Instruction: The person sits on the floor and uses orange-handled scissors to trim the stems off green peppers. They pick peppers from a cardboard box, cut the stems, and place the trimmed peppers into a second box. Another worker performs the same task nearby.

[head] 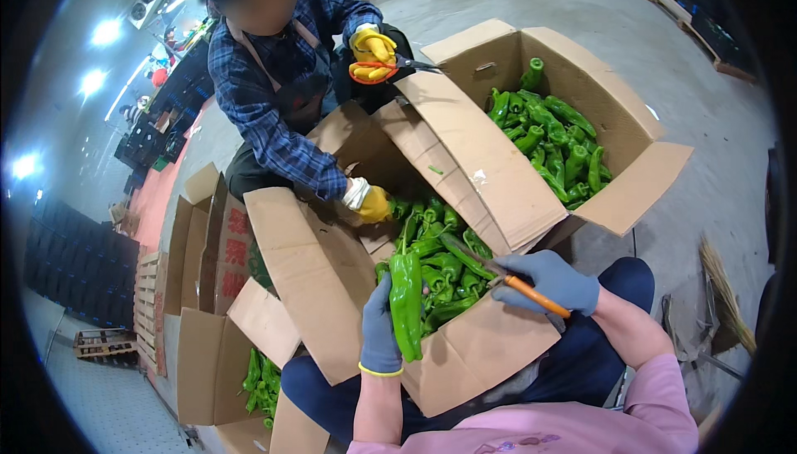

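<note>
My left hand (381, 329), in a grey glove with a yellow cuff, holds a long green pepper (406, 304) upright, its stem pointing up. In my right hand (545, 283), gloved in grey, are orange-handled scissors (535, 295) whose dark blades point up and left, over the peppers. Between my knees stands an open cardboard box (479, 354) holding many green peppers (445, 264). Opposite me, a co-worker in yellow gloves reaches one hand (373, 204) into the same box and has orange-handled scissors (373, 72) in the other.
A second cardboard box (622, 199) of green peppers (560, 136) adjoins at the upper right. Another box (199, 360) with peppers (264, 385) is at the lower left. Wooden pallets (149, 311) and stacked black crates (75, 261) stand further left; a straw broom (722, 292) lies right.
</note>
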The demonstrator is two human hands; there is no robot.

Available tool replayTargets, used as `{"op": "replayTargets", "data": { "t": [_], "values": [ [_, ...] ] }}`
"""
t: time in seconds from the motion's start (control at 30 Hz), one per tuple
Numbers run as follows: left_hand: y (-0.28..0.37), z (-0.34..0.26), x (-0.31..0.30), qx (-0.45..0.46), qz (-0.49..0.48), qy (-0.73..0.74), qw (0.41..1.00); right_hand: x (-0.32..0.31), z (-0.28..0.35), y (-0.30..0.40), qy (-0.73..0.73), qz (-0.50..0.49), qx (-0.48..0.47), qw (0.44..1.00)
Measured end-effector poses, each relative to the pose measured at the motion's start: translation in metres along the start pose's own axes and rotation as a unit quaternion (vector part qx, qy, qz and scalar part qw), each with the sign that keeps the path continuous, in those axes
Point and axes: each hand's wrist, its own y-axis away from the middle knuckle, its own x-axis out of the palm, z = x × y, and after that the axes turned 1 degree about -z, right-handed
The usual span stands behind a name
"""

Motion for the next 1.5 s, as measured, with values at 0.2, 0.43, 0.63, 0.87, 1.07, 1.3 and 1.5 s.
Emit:
{"op": "replayTargets", "data": {
  "t": [0.2,0.43,0.63,0.87,1.07,1.3,1.5],
  "values": [
    [0.009,0.01,-0.008,-0.028,0.014,0.03,0.999,-0.006,0.01,0.001,0.057,0.078,0.011,0.995],
    [0.012,0.022,-0.014,-0.043,0.035,0.035,0.998,-0.004,0.008,0.003,0.097,0.079,-0.021,0.992],
    [0.016,0.016,-0.022,-0.087,0.147,0.134,0.976,0.005,0.005,0.001,0.095,0.072,-0.016,0.993],
    [0.078,-0.087,-0.06,0.266,0.028,0.067,0.961,-0.002,0.001,0.009,0.067,0.0,0.025,0.997],
    [0.163,-0.162,-0.256,0.349,-0.331,0.042,0.876,-0.004,0.003,0.001,0.022,-0.034,0.039,0.998],
    [0.089,-0.087,-0.066,0.473,-0.318,-0.718,0.401,-0.002,-0.001,-0.006,0.032,-0.04,0.066,0.997],
    [-0.031,-0.004,-0.021,0.332,-0.203,-0.547,0.741,-0.006,-0.004,-0.007,0.0,-0.048,0.079,0.996]
  ]
}}
